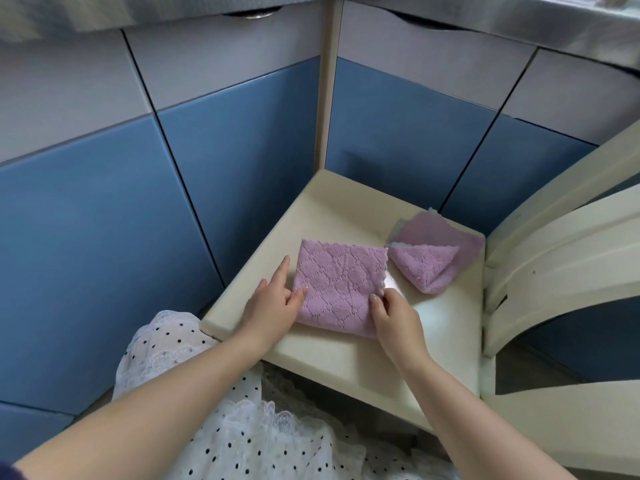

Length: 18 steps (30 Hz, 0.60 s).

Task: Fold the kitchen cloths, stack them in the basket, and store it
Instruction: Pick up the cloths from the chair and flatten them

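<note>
Chair back (554, 237) runs off the right edge; right hand (394, 317) covers the cloth (339, 285) at its near corner; the counter (519, 19) above is blurred.

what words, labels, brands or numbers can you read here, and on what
None: no readable text in this view. The folded purple cloth shows only a woven diamond pattern; the second purple cloth, the cream chair seat and the blue cabinet doors carry no visible label or print.

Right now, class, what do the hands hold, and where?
The right hand pinches the nearer purple cloth at its right edge; the left hand presses its left edge, fingers fairly straight.
</note>
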Tool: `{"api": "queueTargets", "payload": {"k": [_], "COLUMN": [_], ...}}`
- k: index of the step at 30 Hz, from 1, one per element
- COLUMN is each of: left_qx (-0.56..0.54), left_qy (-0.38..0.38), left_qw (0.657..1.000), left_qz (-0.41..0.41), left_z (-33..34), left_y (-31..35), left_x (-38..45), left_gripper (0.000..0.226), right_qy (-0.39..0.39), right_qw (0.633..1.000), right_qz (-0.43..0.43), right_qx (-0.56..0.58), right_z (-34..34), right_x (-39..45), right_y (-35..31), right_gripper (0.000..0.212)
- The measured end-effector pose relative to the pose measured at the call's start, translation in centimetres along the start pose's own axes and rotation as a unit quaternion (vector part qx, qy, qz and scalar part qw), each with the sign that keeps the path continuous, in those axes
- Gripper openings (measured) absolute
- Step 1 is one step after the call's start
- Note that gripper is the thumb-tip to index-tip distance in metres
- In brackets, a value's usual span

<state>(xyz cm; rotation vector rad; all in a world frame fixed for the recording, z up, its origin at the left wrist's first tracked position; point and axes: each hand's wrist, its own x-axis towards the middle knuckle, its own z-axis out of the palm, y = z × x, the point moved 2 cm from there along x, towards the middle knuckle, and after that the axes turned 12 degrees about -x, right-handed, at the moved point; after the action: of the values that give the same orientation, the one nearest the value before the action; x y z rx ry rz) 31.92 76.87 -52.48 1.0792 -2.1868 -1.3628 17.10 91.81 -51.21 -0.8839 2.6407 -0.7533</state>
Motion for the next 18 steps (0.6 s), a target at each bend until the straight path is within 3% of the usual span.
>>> {"api": "queueTargets", "payload": {"k": [11,18], "left_qx": [0.075,0.063], "left_qy": [0.046,0.050], "left_qw": [0.995,0.996], "left_qz": [-0.048,-0.042], "left_z": [0.9,0.4], "left_y": [-0.1,0.8], "left_x": [1.6,1.4], "left_gripper": [0.066,0.073], "right_qy": [-0.049,-0.067], "right_qw": [0.997,0.994], "right_qz": [0.059,0.088], "right_qx": [-0.012,0.007], "right_z": [-0.2,-0.7], "right_x": [1.8,2.1], "right_y": [0.2,0.0], "right_gripper": [0.016,0.027]}}
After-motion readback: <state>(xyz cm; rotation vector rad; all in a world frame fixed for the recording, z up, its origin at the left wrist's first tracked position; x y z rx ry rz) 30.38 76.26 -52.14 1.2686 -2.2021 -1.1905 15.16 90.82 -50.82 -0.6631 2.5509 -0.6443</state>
